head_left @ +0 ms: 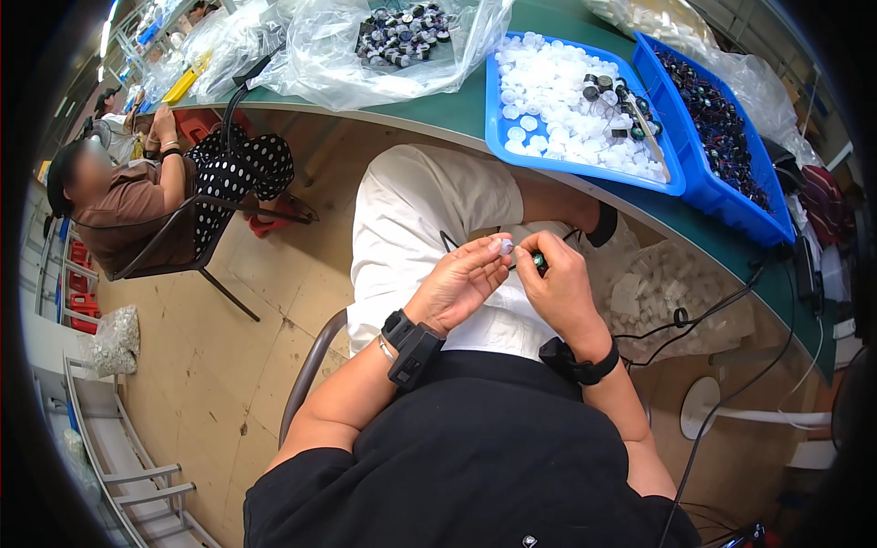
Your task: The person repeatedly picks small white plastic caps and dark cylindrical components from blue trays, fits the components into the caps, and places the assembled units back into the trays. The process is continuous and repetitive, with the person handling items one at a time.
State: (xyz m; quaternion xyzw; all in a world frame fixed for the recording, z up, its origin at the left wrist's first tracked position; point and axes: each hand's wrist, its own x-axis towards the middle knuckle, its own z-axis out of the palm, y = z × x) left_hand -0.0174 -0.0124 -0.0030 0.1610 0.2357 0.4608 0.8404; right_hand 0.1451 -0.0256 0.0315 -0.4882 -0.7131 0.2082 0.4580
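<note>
Above my lap, my left hand [468, 281] pinches a small translucent white cap [506, 247] between thumb and fingertips. Close beside it on the right, my right hand [562, 285] is closed around a small dark round part with green on it [540, 263], mostly hidden by the fingers. The fingertips of both hands nearly meet. Beyond them on the green table stands a shallow blue tray [494, 128] full of white caps [548, 91], with several black round parts [605, 89] lying on top at its right side.
A deeper blue bin [731, 190] of dark wired parts adjoins the tray. A clear plastic bag [320, 64] holds black-and-white pieces [402, 36]. Under the table lies a bag of pale pieces [671, 292]; black cables [722, 306] hang at right. Another person [137, 196] sits at left.
</note>
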